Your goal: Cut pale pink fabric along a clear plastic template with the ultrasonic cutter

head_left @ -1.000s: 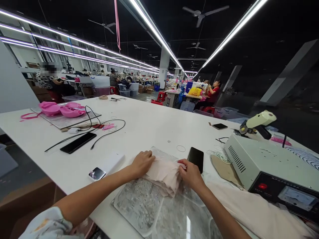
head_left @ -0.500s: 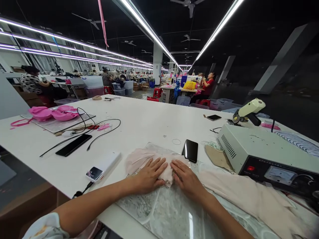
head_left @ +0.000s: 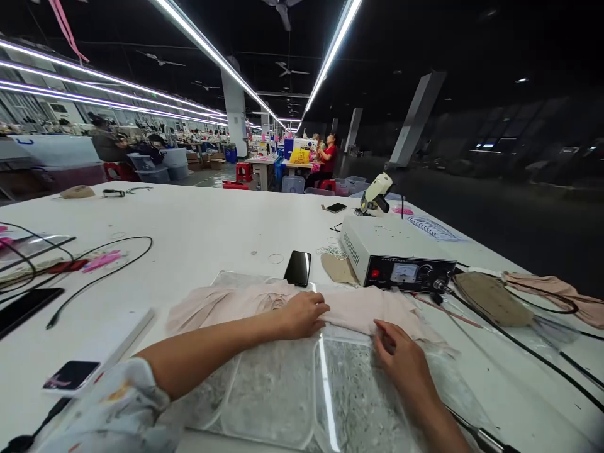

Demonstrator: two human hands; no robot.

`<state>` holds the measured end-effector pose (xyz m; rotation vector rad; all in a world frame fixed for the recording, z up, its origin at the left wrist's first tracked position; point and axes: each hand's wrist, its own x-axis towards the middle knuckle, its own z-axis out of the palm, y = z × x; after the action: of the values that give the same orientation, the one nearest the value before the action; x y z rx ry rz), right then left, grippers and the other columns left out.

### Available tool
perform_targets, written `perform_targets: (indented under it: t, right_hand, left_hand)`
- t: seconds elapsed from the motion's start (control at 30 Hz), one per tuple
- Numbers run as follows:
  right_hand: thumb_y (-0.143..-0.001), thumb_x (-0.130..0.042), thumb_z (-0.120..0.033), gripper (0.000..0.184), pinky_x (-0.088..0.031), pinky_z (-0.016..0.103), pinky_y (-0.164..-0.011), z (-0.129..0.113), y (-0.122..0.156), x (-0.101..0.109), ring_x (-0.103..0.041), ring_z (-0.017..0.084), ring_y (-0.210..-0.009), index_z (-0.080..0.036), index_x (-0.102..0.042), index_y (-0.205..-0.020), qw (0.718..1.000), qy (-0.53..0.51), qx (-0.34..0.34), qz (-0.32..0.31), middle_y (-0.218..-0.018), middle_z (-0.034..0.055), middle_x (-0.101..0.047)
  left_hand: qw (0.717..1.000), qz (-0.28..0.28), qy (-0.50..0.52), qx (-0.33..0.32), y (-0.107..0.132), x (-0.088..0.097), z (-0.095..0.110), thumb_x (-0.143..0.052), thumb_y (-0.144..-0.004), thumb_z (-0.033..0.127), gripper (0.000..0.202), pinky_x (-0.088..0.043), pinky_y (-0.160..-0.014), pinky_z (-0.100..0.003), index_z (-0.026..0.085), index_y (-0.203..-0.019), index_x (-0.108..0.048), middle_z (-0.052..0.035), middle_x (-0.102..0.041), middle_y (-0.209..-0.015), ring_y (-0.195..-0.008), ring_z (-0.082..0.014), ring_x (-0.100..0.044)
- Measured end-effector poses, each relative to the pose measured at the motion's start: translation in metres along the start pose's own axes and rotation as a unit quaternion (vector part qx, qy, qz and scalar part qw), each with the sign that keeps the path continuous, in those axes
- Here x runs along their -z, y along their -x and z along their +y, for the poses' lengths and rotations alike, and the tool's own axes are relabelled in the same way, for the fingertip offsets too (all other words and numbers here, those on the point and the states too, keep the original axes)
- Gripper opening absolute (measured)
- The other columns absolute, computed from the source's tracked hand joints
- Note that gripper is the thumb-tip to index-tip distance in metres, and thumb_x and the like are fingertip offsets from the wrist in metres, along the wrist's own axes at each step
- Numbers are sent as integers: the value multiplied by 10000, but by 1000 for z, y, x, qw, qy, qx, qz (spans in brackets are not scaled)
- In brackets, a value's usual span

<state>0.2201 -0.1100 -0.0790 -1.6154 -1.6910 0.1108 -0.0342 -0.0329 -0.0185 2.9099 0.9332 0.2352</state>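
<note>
A long strip of pale pink fabric [head_left: 358, 309] lies in folds over a clear, glossy sheet with a grey mottled look [head_left: 268, 390]. My left hand [head_left: 304, 314] rests on the middle of the fabric, its bent fingers closed together on the cloth and pointing right. At the fabric's near edge, further right, is my right hand [head_left: 403, 362]; its index finger and thumb are apart, with the fingertips close to or touching the cloth. Just behind the fabric lies a black phone [head_left: 298, 268].
A grey control box [head_left: 401, 248] with a meter stands at the right, a handheld heat-gun-like tool [head_left: 377, 192] behind it. Black cables [head_left: 523, 352] cross the right side. Another phone [head_left: 28, 309], a white box [head_left: 113, 343] and a cable lie left. A person in red [head_left: 328, 157] sits beyond.
My view has swung right. Both hands were flat on the bunched fabric at left; now they have shifted right to the longer strip, left hand curled on it, right hand at its edge.
</note>
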Motion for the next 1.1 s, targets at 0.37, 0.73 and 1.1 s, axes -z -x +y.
perform_targets:
  t: [0.37, 0.73, 1.1]
  right_hand:
    - [-923, -585, -389, 313, -529, 432, -879, 27, 13, -24, -621, 203, -1017, -177, -601, -1153, 999, -16, 8, 35, -1168, 79, -620]
    - [-925, -582, -383, 337, -542, 419, -855, 26, 12, -24, -621, 203, -1008, -184, -583, -1197, 999, 20, 15, 48, -1201, 86, -604]
    - [-927, -578, -381, 340, -533, 429, -876, -18, -4, -16, -609, 211, -1045, -194, -578, -1211, 991, 110, 71, 19, -1238, 92, -588]
  left_hand:
    - [996, -86, -29, -10, -48, -14, -8, -575, -977, 323, 237, -560, -826, -368, 139, -1122, -612, -73, -633, -1101, -942, -179, -637]
    - [995, -78, -58, -14, -52, -14, -6, -572, -978, 320, 222, -556, -826, -367, 139, -1098, -617, -68, -638, -1078, -925, -173, -636]
    - [995, -37, -45, -84, -25, 36, 25, -483, -867, 93, 116, -484, -771, -290, 155, -863, -580, -63, -633, -902, -820, -187, -618]
